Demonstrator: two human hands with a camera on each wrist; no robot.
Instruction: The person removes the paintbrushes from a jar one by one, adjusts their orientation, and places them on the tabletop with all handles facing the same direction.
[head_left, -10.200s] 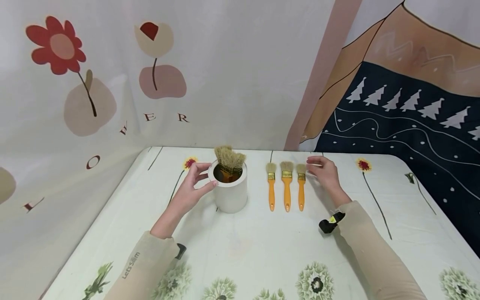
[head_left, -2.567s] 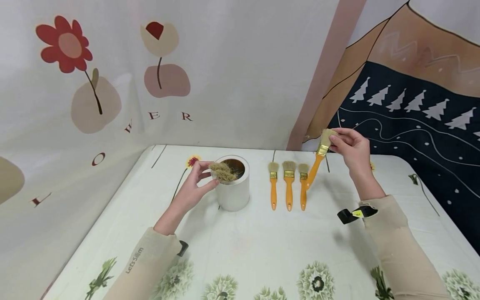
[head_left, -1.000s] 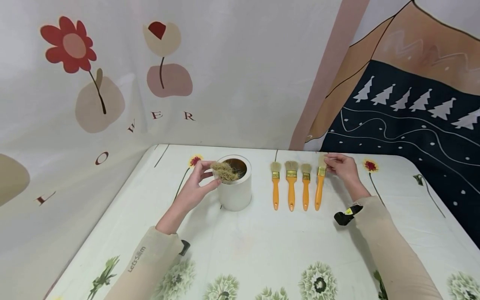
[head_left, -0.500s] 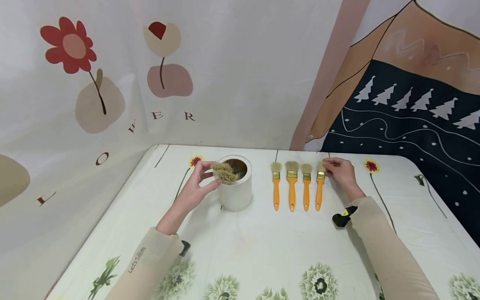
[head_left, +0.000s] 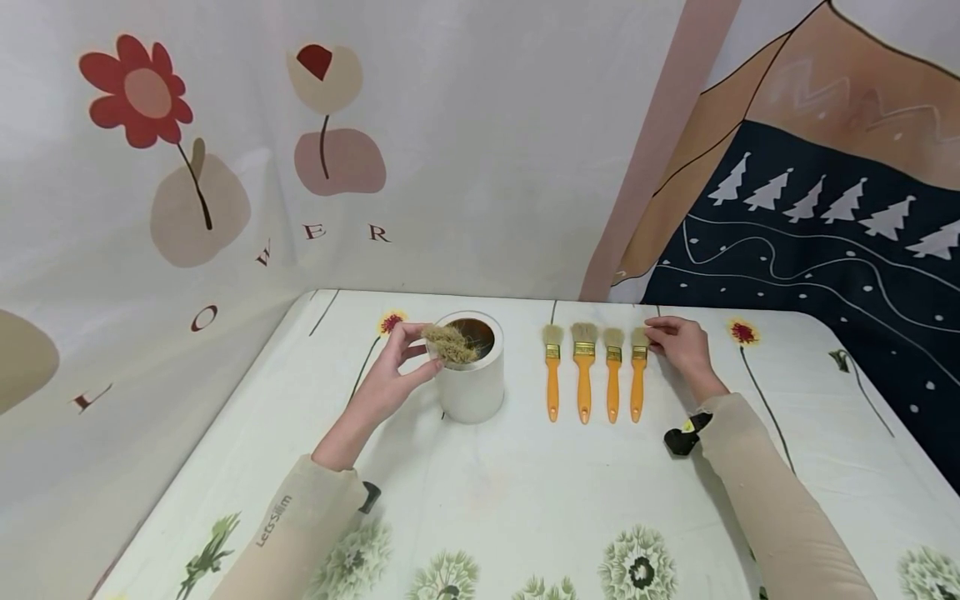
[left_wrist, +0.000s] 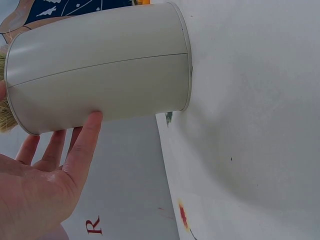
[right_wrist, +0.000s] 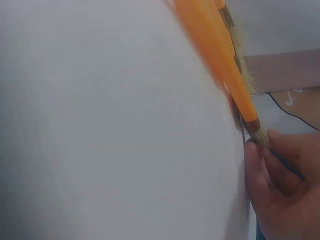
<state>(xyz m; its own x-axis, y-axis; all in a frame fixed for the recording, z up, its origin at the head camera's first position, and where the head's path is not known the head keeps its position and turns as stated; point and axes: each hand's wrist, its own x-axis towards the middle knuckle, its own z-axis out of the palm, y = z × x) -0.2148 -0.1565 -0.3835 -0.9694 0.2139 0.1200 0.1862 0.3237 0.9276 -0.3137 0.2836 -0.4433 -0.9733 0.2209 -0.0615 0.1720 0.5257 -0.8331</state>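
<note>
- The end brush [head_left: 637, 387], with orange handle and gold metal band, lies on the white tablecloth [head_left: 510, 483], the last one at the right of a row of four.
- The right hand [head_left: 681, 346] has this brush by its bristles: thumb and forefinger are nearly closed together and pinch the tip, as the right wrist view also shows.
- Just to its left lie, side by side with small gaps, a narrow brush [head_left: 613, 387], a wide brush [head_left: 584, 383] and an outer brush [head_left: 552, 387]. All the bristles point to the far edge of the table.
- To the left of the row, apart from it, the white can [head_left: 471, 392] stands upright.
- A bunch of pale bristles [head_left: 450, 345] leans at the left part of its rim; the handle below cannot be made out.
- The left hand [head_left: 381, 379] holds the can from the left, its thumb and fingers spread wide and bent around the side, with fingertips touching the wall.
- At each sleeve sits a black device [head_left: 681, 442].
- Behind the table hangs a pale curtain [head_left: 487, 167] with printed flowers and letters; to the right is a dark blue panel [head_left: 810, 217] with white trees.
</note>
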